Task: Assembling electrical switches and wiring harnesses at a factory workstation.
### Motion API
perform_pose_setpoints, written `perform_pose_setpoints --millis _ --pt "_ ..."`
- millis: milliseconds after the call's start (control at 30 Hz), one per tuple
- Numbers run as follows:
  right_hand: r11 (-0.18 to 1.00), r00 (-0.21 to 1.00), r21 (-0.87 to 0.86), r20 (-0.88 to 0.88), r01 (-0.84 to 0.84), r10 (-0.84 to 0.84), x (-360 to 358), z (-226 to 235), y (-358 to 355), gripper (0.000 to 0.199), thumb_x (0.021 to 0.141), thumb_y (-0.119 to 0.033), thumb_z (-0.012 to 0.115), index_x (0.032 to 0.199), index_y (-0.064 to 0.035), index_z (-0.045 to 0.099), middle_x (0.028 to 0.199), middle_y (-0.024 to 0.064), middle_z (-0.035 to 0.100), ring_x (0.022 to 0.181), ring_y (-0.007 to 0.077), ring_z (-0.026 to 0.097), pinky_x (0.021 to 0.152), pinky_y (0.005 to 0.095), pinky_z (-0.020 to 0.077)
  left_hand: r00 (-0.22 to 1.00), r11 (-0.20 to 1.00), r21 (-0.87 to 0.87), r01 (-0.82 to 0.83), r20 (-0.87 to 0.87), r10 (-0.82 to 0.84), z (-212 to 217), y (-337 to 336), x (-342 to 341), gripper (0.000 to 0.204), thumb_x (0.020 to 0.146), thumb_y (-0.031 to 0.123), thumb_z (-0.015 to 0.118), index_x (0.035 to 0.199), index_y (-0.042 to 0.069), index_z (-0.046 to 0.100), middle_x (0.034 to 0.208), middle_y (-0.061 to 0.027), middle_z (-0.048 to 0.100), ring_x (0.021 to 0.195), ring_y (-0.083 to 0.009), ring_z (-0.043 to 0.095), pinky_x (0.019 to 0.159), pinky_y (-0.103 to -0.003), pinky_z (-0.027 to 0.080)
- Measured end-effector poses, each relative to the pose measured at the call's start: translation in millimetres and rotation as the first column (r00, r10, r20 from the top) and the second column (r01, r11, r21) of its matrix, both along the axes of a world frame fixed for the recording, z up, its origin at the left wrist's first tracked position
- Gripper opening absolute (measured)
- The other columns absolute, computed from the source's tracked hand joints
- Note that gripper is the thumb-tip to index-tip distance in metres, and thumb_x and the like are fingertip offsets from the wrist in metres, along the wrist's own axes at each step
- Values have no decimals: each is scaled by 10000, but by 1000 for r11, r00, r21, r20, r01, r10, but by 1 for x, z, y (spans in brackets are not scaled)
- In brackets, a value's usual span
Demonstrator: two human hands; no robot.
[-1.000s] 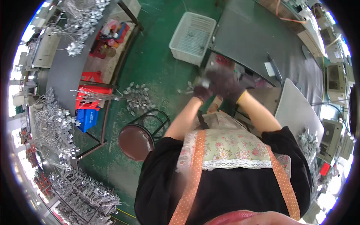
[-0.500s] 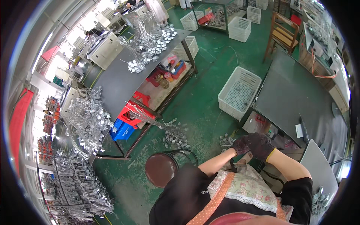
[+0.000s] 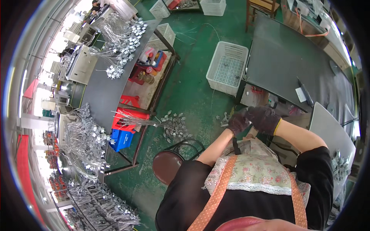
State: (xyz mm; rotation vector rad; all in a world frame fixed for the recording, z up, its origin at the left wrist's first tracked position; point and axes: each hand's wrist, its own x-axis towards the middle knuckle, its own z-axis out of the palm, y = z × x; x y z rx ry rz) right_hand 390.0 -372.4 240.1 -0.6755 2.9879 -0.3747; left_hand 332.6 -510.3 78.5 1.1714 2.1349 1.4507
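My left hand and my right hand, both in dark knit gloves, meet in front of my floral apron. The fingers of both are curled closed against each other. Whatever lies between them is hidden by the gloves. Just beyond the left glove, small grey connector-like pieces show low down, and I cannot tell whether they join what I hold. Below the left wrist a short dark strap hangs against the apron.
A black-topped table stands ahead right, beside a white plastic crate. Leftward, a long bench carries bundles of wires with connectors. Another wire bundle hangs near a brown round stool.
The whole view has shifted, with the crate and both tables now farther left and higher. My hands stay together, fingers closed, and appear higher in the picture.
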Motion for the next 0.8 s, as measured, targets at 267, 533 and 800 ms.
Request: perform_pose_setpoints --millis 267,533,800 --pt "806 779 -445 -307 389 -546 -7 -16 -6 342 784 -155 644 1101 -41 587 1022 181 607 936 361 603 780 428 499 994 980 -188 -70 71 85 -8 5 -10 204 880 188 514 914 52 662 779 -176 623 728 -302 627 651 -354 480" --pt "916 754 -389 -571 98 -323 -19 117 22 467 855 -255 626 1260 -29 569 1147 182 635 1046 296 626 964 410 460 990 996 0 -93 106 92 32 24 -3 237 890 132 506 1076 31 611 931 -180 666 859 -365 634 737 -396 502" --pt "650 801 -474 279 595 -530 -19 16 44 396 919 -254 560 1268 -67 552 1157 185 617 1012 359 609 865 359 475 992 960 -257 -115 -81 97 27 37 -25 334 908 282 526 1128 51 624 981 -156 682 911 -330 656 789 -425 510"
